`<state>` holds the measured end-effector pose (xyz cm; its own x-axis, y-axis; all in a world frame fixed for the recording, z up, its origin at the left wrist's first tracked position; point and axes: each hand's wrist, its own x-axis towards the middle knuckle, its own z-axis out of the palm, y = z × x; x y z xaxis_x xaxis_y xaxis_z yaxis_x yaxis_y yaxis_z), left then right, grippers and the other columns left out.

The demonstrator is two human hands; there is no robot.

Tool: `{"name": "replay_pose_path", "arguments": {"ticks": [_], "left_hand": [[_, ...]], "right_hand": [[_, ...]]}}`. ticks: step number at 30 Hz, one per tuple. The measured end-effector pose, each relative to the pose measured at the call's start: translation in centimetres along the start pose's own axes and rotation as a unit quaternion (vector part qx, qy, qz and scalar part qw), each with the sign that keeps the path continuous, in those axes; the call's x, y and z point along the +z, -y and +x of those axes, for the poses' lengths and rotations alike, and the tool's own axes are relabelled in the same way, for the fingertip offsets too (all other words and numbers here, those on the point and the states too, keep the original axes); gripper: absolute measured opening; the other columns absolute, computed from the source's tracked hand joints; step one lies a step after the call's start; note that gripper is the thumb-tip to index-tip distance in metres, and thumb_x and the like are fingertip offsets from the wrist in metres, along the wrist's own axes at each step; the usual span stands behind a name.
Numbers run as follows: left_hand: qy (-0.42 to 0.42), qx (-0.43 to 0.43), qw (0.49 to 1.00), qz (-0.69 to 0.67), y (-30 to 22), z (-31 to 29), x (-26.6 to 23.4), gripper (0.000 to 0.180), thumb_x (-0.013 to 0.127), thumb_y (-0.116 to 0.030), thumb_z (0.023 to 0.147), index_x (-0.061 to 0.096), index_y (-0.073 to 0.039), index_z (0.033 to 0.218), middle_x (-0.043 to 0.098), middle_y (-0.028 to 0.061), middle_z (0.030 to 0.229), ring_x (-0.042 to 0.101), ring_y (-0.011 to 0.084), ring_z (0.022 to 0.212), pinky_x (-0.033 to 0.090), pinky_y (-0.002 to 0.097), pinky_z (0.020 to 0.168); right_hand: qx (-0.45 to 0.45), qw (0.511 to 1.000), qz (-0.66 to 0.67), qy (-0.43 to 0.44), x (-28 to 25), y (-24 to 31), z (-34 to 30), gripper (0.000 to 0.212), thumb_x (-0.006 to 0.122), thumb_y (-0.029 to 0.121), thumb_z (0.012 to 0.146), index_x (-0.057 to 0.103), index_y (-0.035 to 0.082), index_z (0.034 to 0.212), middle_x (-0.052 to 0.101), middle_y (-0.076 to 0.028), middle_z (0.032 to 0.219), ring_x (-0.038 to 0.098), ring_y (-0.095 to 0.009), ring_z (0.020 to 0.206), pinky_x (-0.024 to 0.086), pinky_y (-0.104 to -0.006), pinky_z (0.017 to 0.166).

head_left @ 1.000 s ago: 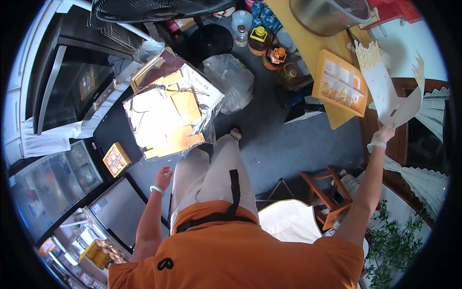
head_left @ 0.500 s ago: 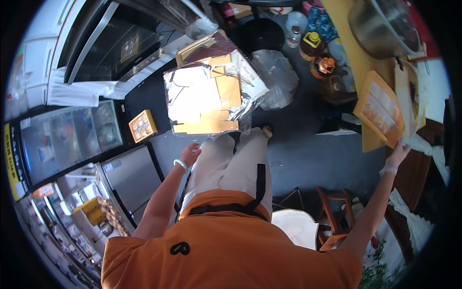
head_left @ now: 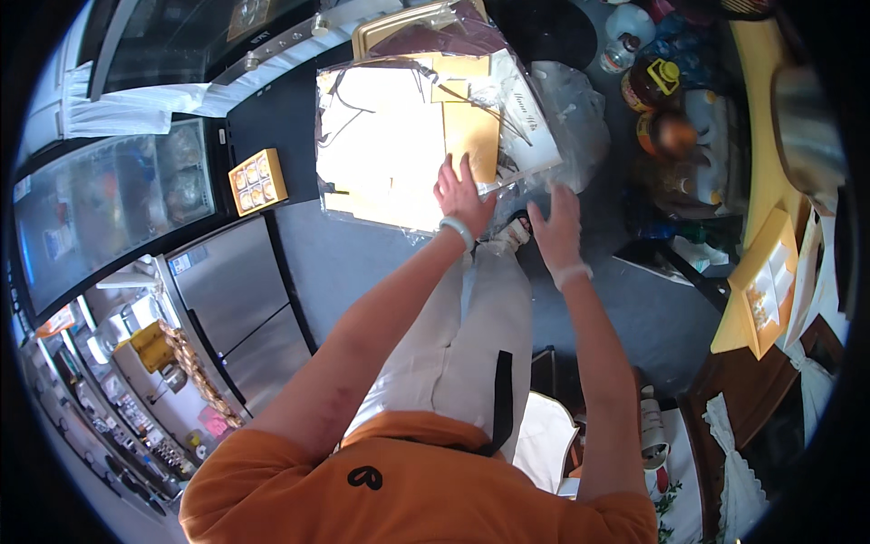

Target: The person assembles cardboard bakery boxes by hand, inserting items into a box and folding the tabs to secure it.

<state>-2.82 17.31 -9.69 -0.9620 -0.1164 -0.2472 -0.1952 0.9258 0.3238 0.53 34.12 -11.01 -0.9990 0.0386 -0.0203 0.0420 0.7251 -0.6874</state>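
Observation:
My left hand point(head_left: 464, 201) has its fingers spread at the near edge of a pile of flat yellow and white cardboard point(head_left: 367, 136) in clear plastic. Its fingertips overlap a yellow panel point(head_left: 473, 136); whether they press on it I cannot tell. To the right of it, my right hand point(head_left: 560, 238) is open and slightly blurred, with nothing in it. A crumpled clear plastic bag point(head_left: 573, 118) lies just beyond that hand. At the far right a yellow box with a pale printed face point(head_left: 763, 283) sits tilted at the end of a wooden counter.
A small yellow box of round pastries point(head_left: 256, 183) rests on the black surface at left, near a glass-fronted display case point(head_left: 113, 208). Several bottles, one with a yellow cap point(head_left: 666, 76), stand beyond my right hand. A metal pot point(head_left: 809, 136) is on the counter.
My right hand has left the yellow box's lower corner at the right and swung in to the middle. My left hand has moved from beside my leg up to the cardboard pile.

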Motion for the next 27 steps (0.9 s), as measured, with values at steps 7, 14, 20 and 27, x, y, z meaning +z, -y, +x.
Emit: {"name": "replay_pose_path", "arguments": {"ticks": [7, 14, 20, 27], "left_hand": [[0.035, 0.020, 0.996, -0.085, 2.2, 5.1, 0.9, 0.038, 0.060, -0.004, 0.078, 0.047, -0.004, 0.114, 0.051, 0.0215, 0.108, 0.057, 0.0358, 0.090, 0.048, 0.0402, 0.073], [-0.023, 0.002, 0.971, -0.239, 6.2, 5.1, -0.6, 0.007, 0.059, -0.006, 0.083, 0.055, 0.000, 0.084, 0.055, 0.0141, 0.068, 0.054, 0.0266, 0.056, 0.043, 0.0371, 0.054], [-0.026, 0.003, 0.947, -0.320, 5.9, 3.4, -3.6, 0.008, 0.058, -0.005, 0.086, 0.052, 0.000, 0.084, 0.052, 0.0113, 0.063, 0.049, 0.0200, 0.051, 0.039, 0.0313, 0.049], [-0.054, -0.004, 0.925, -0.376, 7.8, 3.1, -7.2, 0.006, 0.058, -0.001, 0.087, 0.052, 0.000, 0.086, 0.047, 0.0069, 0.060, 0.043, 0.0122, 0.048, 0.035, 0.0263, 0.046]], "right_hand": [[0.022, 0.997, -0.073, 0.022, 11.0, -3.2, 11.9, 0.048, 0.064, 0.023, 0.080, 0.052, 0.003, 0.121, 0.058, -0.020, 0.111, 0.051, -0.037, 0.109, 0.041, -0.0430, 0.094], [0.013, 0.993, -0.094, 0.074, 11.1, -0.4, 13.0, 0.019, 0.057, 0.023, 0.085, 0.063, 0.008, 0.097, 0.064, -0.017, 0.083, 0.061, -0.036, 0.080, 0.048, -0.0444, 0.071], [0.005, 0.975, 0.169, 0.147, 11.4, 5.8, 8.7, 0.015, 0.059, 0.015, 0.083, 0.064, 0.000, 0.083, 0.063, -0.020, 0.080, 0.062, -0.034, 0.075, 0.048, -0.0412, 0.067], [-0.122, 0.972, 0.024, 0.201, 10.4, 8.3, 13.6, 0.026, 0.060, 0.013, 0.082, 0.063, 0.000, 0.104, 0.063, -0.018, 0.098, 0.063, -0.033, 0.087, 0.050, -0.0389, 0.079]]}}
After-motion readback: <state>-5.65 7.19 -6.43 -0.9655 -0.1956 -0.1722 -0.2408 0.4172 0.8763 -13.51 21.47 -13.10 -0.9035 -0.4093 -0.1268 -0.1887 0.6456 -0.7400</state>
